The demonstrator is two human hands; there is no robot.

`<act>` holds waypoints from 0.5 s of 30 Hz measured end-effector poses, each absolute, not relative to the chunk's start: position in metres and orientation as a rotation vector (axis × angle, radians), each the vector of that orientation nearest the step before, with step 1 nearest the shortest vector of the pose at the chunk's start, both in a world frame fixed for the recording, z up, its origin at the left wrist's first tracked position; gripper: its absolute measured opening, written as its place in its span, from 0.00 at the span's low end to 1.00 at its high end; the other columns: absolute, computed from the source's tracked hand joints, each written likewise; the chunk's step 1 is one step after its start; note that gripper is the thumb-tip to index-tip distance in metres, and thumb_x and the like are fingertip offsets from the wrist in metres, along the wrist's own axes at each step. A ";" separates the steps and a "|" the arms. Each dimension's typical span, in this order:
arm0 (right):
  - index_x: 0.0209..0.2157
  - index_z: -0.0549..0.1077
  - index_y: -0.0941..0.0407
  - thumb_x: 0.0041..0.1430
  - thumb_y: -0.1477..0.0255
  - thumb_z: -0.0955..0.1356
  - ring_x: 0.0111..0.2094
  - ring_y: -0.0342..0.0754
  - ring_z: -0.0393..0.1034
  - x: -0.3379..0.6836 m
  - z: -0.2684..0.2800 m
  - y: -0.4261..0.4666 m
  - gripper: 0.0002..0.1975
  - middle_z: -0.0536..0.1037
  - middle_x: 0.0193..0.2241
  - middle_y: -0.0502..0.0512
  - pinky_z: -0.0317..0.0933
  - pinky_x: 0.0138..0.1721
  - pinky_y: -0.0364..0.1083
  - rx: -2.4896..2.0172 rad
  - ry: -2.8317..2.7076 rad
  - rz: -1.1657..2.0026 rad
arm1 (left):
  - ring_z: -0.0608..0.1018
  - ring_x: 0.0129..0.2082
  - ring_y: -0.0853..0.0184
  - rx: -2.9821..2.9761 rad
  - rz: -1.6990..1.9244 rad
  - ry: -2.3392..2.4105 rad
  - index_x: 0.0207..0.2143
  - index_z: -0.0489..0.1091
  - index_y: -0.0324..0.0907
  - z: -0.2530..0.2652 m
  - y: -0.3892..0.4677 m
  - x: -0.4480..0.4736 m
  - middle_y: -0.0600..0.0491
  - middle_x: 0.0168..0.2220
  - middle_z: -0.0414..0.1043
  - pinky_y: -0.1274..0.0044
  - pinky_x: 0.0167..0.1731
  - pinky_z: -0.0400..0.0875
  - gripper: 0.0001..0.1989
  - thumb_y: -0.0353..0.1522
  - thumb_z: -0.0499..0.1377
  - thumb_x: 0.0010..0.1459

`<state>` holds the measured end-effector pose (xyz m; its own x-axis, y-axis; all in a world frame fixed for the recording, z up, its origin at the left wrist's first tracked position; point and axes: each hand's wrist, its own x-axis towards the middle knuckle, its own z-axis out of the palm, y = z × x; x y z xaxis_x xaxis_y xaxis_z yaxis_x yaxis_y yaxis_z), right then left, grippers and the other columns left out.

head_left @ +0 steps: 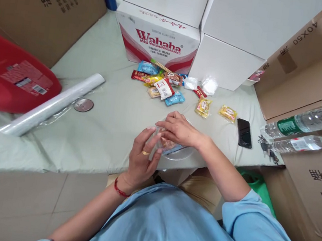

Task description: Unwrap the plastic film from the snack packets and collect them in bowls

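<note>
My left hand (143,155), with a gold ring and a red bracelet at the wrist, pinches the near left side of a clear plastic packet (166,143) with pinkish-brown contents. From above, my right hand (179,130) reaches over the same packet, its fingers bent down on the far edge. Both hands partly cover the packet, so its exact kind is hard to make out. Something blue (175,150) shows under it. Below lies a clear round plastic dish or lid (187,155), at the table's front edge.
Several wrapped snacks (164,88) lie piled before the Wahaba carton (162,43). Two yellow packets (227,113), a phone (245,133), keys (267,148) and two water bottles (303,144) are on the right. A plastic film roll (53,104), round disc (84,105) and red container (15,77) stand left.
</note>
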<state>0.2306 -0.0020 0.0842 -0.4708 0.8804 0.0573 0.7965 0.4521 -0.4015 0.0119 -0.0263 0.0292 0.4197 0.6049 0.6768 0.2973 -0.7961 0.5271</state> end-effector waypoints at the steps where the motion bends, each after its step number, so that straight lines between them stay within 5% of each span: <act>1: 0.61 0.74 0.55 0.73 0.64 0.66 0.57 0.61 0.62 0.229 0.081 -0.003 0.20 0.78 0.50 0.64 0.60 0.59 0.61 -1.420 -2.402 0.427 | 0.66 0.71 0.54 2.404 1.299 0.715 0.73 0.56 0.52 0.028 -0.026 0.014 0.43 0.69 0.64 0.56 0.68 0.64 0.31 0.30 0.57 0.71; 6: 0.60 0.74 0.52 0.71 0.64 0.66 0.60 0.57 0.66 0.245 0.068 -0.012 0.19 0.75 0.56 0.62 0.61 0.63 0.58 -1.446 -1.983 0.252 | 0.61 0.74 0.57 2.618 1.032 0.601 0.74 0.55 0.50 0.016 -0.024 0.027 0.44 0.70 0.67 0.57 0.72 0.49 0.30 0.30 0.55 0.72; 11: 0.55 0.74 0.56 0.72 0.57 0.61 0.49 0.55 0.75 0.334 0.049 -0.010 0.22 0.81 0.48 0.62 0.67 0.55 0.53 -2.035 -1.055 0.130 | 0.62 0.74 0.57 2.625 1.072 0.582 0.71 0.61 0.47 0.003 -0.022 0.029 0.44 0.68 0.69 0.62 0.65 0.60 0.28 0.30 0.56 0.71; 15: 0.57 0.71 0.64 0.69 0.55 0.64 0.58 0.65 0.72 0.387 0.029 0.013 0.28 0.79 0.53 0.76 0.62 0.61 0.59 -2.466 -0.728 0.232 | 0.62 0.73 0.57 2.583 1.163 0.561 0.72 0.59 0.47 -0.005 -0.021 0.031 0.45 0.67 0.71 0.60 0.65 0.61 0.30 0.28 0.56 0.70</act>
<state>0.3874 0.0127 0.0294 0.8383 0.5451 -0.0089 0.4497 -0.7006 -0.5540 0.0314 -0.0208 -0.0046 0.6067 0.4432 0.6599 0.2413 -0.8937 0.3784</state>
